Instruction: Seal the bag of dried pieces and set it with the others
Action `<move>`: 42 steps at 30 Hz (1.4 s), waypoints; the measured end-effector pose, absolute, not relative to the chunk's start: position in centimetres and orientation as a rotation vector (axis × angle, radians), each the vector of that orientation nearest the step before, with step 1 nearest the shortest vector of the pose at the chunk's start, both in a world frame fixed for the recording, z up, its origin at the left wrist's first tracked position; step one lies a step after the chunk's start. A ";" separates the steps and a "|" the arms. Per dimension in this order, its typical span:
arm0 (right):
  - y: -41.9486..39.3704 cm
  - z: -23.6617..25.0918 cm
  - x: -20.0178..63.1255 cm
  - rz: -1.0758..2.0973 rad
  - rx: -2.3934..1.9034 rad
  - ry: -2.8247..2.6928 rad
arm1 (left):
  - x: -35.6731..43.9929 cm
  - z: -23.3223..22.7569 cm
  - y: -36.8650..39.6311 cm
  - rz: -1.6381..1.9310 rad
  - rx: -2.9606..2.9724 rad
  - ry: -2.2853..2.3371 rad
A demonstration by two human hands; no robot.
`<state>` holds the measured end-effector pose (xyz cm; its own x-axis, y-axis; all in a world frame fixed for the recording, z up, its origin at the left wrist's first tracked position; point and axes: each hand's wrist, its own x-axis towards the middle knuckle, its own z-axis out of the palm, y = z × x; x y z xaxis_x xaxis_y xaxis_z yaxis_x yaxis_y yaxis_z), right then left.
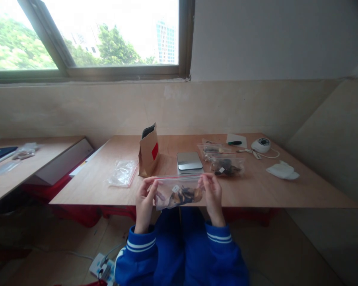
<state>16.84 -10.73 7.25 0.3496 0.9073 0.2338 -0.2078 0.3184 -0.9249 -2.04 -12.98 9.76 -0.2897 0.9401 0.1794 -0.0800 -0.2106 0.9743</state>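
currently, zip bag [179, 193] is at near edge of table [262, 190], long axis l-to-r, seal [180, 176] up, l hand [144, 194] & r hand [212, 194] each pinching a top corner. scale [189, 161] sits just behind, paper pouch [147, 155] behind-l, filled bags [226, 163] behind-r.

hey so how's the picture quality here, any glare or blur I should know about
Head view: the window is overexposed, its sky washed white; head view: the floor below the table is dim; head view: the scale has a pale sheen on top; head view: print on the held bag's label is too small and soft to read.
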 end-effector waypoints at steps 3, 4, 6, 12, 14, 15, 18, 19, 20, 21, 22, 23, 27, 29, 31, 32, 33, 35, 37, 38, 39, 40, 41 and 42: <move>-10.7 7.2 16.7 0.888 -0.952 -0.930 | -2.5 9.6 -13.0 1.638 1.140 1.200; -10.8 7.1 16.7 0.890 -0.948 -0.937 | -2.6 9.4 -13.0 1.647 1.143 1.198; -10.8 7.1 16.8 0.894 -0.936 -0.946 | -2.8 9.1 -13.0 1.670 1.145 1.190; -10.8 7.0 17.3 0.943 -0.921 -0.980 | -2.6 8.6 -12.7 1.784 1.130 1.111; -10.8 6.9 17.4 0.974 -0.942 -1.001 | -2.2 8.8 -12.6 1.842 1.062 1.085; -10.8 6.8 17.4 0.991 -0.940 -1.011 | -2.0 8.9 -12.6 1.865 1.017 1.066; -10.8 6.7 17.3 1.040 -0.903 -1.044 | -1.5 9.1 -12.7 1.899 0.895 1.016; -10.8 6.7 17.3 1.055 -0.896 -1.059 | -1.4 9.1 -12.7 1.906 0.865 1.015; -10.8 6.7 17.4 1.069 -0.893 -1.077 | -1.2 9.1 -12.7 1.915 0.841 1.017; -10.9 6.7 17.4 1.079 -0.893 -1.096 | -1.1 9.0 -12.6 1.923 0.823 1.021; -10.9 6.7 17.4 1.088 -0.895 -1.116 | -1.0 8.9 -12.6 1.930 0.808 1.025; -10.9 6.7 17.4 1.095 -0.896 -1.134 | -1.0 8.9 -12.5 1.938 0.791 1.027; -11.0 6.8 17.3 1.103 -0.916 -1.185 | -0.6 8.9 -12.2 1.978 0.701 1.017; -11.0 6.9 17.1 1.083 -0.951 -1.196 | -0.5 9.0 -12.1 1.952 0.674 0.991; -11.0 6.9 16.9 1.053 -0.985 -1.179 | -0.5 8.9 -12.0 1.894 0.662 0.947; -11.0 7.0 16.9 1.041 -0.998 -1.159 | -0.6 8.8 -12.0 1.870 0.660 0.927; -11.0 7.0 16.8 1.036 -1.008 -1.138 | -0.6 8.7 -12.0 1.855 0.661 0.911; -11.0 6.9 16.8 1.037 -1.021 -1.101 | -0.7 8.4 -11.9 1.843 0.677 0.899; -10.9 6.8 16.8 1.039 -1.040 -1.083 | -0.9 8.0 -11.8 1.829 0.702 0.918; -10.9 6.8 16.8 1.036 -1.049 -1.080 | -0.9 7.9 -11.7 1.815 0.716 0.935; -10.8 6.7 16.8 1.031 -1.055 -1.077 | -1.0 7.8 -11.6 1.797 0.733 0.954; -10.8 6.6 16.8 1.026 -1.058 -1.075 | -1.0 7.7 -11.6 1.781 0.750 0.973; -10.7 6.6 16.8 1.024 -1.058 -1.075 | -1.0 7.6 -11.6 1.768 0.765 0.988; -10.7 6.5 16.8 1.025 -1.058 -1.073 | -1.1 7.4 -11.6 1.760 0.778 0.996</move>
